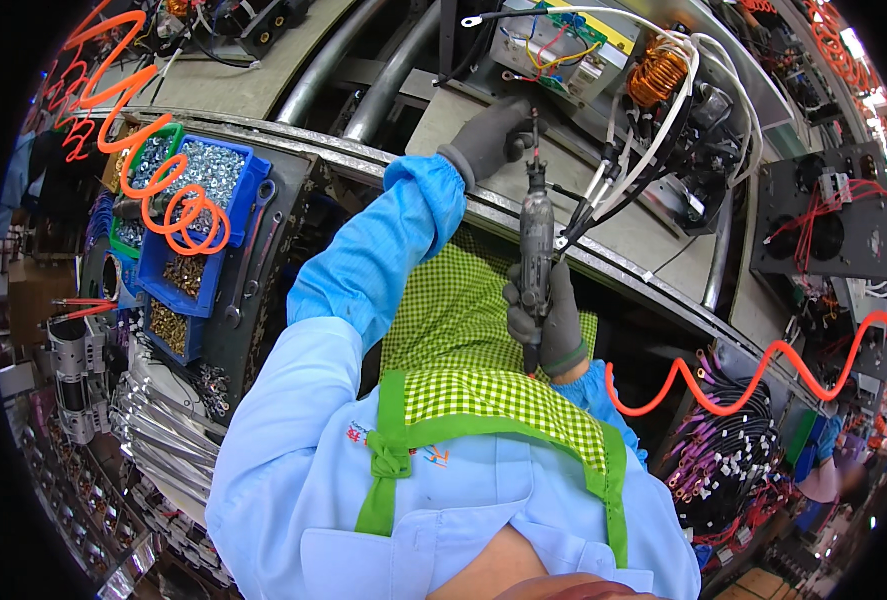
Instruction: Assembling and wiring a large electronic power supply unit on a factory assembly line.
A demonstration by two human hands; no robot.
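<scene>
My right hand point(561, 320), in a dark grey glove, is wrapped round the body of a grey power screwdriver point(537, 240). The screwdriver stands nearly in line with my body, its thin reddish bit pointing away from me. Left of the bit's tip, my left hand point(489, 142), gloved the same way, has its fingers curled; what they hold, if anything, is hidden. Just beyond both hands sits an electrical assembly with a green circuit board point(569, 45), a copper-wound coil point(657, 72) and thick white cables point(686, 90).
To my left, blue bins point(214, 170) hold washers and brass-coloured fasteners, with wrenches point(254, 235) beside them. Orange coiled air hoses point(179, 210) hang at the left, another point(734, 405) at the right. A black fan panel point(824, 215) and cable bundles point(724, 450) lie rightward. Metal rollers point(394, 75) run beyond.
</scene>
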